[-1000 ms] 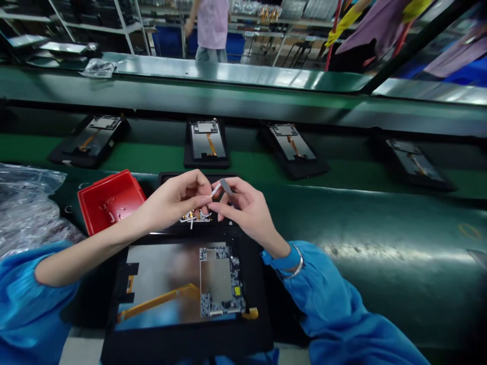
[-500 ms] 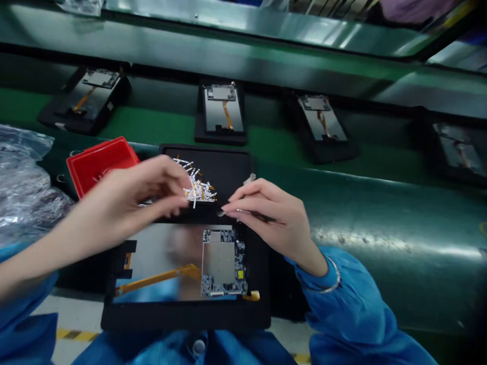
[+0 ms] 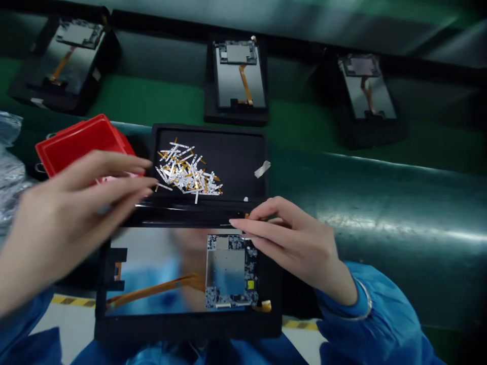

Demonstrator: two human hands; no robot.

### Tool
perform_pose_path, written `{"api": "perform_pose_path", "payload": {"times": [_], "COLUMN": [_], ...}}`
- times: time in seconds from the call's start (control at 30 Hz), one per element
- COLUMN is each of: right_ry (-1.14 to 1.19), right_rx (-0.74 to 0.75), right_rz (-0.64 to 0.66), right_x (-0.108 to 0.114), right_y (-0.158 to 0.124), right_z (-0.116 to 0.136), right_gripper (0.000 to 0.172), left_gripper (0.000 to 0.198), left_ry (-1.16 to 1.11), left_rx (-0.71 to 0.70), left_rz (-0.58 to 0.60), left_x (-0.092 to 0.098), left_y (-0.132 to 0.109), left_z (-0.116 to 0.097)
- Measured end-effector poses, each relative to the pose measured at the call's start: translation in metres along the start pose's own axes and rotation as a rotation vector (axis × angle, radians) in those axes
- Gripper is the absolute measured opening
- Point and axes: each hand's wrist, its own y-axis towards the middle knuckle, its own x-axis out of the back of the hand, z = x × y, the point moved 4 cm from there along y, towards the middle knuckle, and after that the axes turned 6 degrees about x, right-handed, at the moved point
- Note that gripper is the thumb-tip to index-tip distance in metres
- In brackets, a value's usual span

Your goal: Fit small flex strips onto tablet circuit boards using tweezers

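My left hand (image 3: 87,203), blurred by motion, is in front of the red box, its fingers stretched out and the tips close together. Nothing shows clearly between them. Just right of the tips lies a pile of white flex strips (image 3: 186,172) with orange ends, in a black tray (image 3: 236,152). My right hand (image 3: 292,238) pinches a small flex strip (image 3: 246,216), mostly hidden by the fingers, above the upper right edge of a tablet screen (image 3: 152,263). That screen carries a circuit board (image 3: 226,271) and an orange ribbon cable (image 3: 152,290).
A red box (image 3: 83,139) stands left of the tray, beside clear plastic bags (image 3: 13,172). Behind, on the green belt, several screens with boards lie in black holders, one of them a middle screen (image 3: 239,76). A scrap of white tape (image 3: 262,169) sticks to the tray.
My left hand has moved left, off the strip pile, uncovering more of it. My right hand has come down to the screen's upper edge. The view has tilted downward.
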Motion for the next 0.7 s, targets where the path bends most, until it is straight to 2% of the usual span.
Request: {"api": "perform_pose_path", "payload": {"times": [0.1,0.17,0.37,0.47,0.57,0.7], "right_ry": [-0.032,-0.080,-0.137,-0.165,-0.177,-0.184], "right_rx": [0.002,0.013,0.018,0.007,-0.008,-0.003], "right_rz": [0.026,0.053,0.169,0.261,0.335,0.353], "right_x": [-0.002,-0.003,0.000,0.005,0.009,0.008], "right_y": [0.000,0.002,0.009,0.008,0.007,0.006], "right_z": [0.002,0.004,0.006,0.004,0.000,-0.006], "right_gripper": [0.028,0.025,0.029,0.036,0.039,0.038], "left_gripper": [0.027,0.030,0.034,0.036,0.035,0.032], "left_ry": [0.135,0.132,0.278,0.407,0.511,0.592], "left_rx": [-0.336,-0.446,-0.621,-0.734,-0.788,-0.875], "left_rz": [0.069,0.165,0.293,0.270,0.257,0.178], "left_x": [-0.034,-0.049,-0.064,-0.066,-0.068,-0.072], "left_y": [-0.005,-0.005,-0.006,-0.010,-0.013,-0.015], "left_z": [-0.050,-0.062,-0.062,-0.065,-0.068,-0.071]}}
